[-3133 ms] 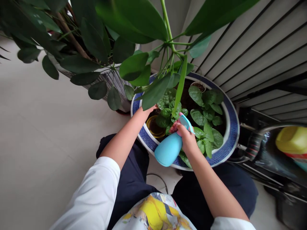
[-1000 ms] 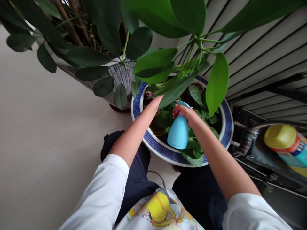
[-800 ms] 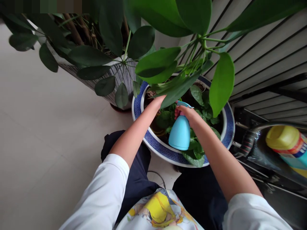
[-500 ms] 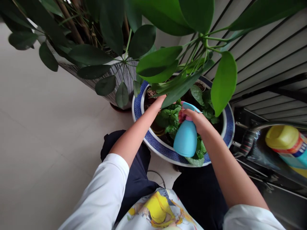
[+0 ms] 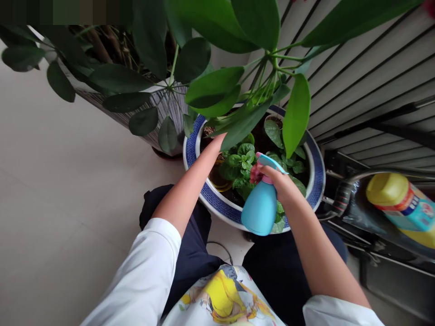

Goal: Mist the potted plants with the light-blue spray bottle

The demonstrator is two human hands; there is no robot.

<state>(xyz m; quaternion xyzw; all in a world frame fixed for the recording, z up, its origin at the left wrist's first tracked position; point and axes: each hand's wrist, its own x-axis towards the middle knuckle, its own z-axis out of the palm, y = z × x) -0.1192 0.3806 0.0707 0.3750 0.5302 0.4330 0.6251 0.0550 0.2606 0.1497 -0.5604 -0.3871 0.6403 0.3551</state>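
The right hand (image 5: 282,183) has its grip closed around the neck of a light blue plastic spray bottle with a pink collar and blue trigger (image 5: 261,206). The bottle is tilted, its base towards the person and its nozzle directed at the small-leaved green plants (image 5: 242,165) growing in the bowl. The bottle hangs over the near rim of a wide round ceramic planter with a blue patterned rim (image 5: 314,156), which stands on the pale tiled floor (image 5: 61,181).

The left hand (image 5: 217,141) reaches in over the planter's left rim and meets the underside of a long green leaf (image 5: 243,126). The fingers are hidden behind that leaf, so whether the grip is wide or closed cannot be told.

A small amber-coloured round dish (image 5: 217,179) sits in the soil below the left forearm. A tall grey striped pot (image 5: 163,108) with dark foliage stands just beside the planter on its far left side. To the right, well apart from the hands, lies a yellow-capped container with a coloured label (image 5: 401,203).
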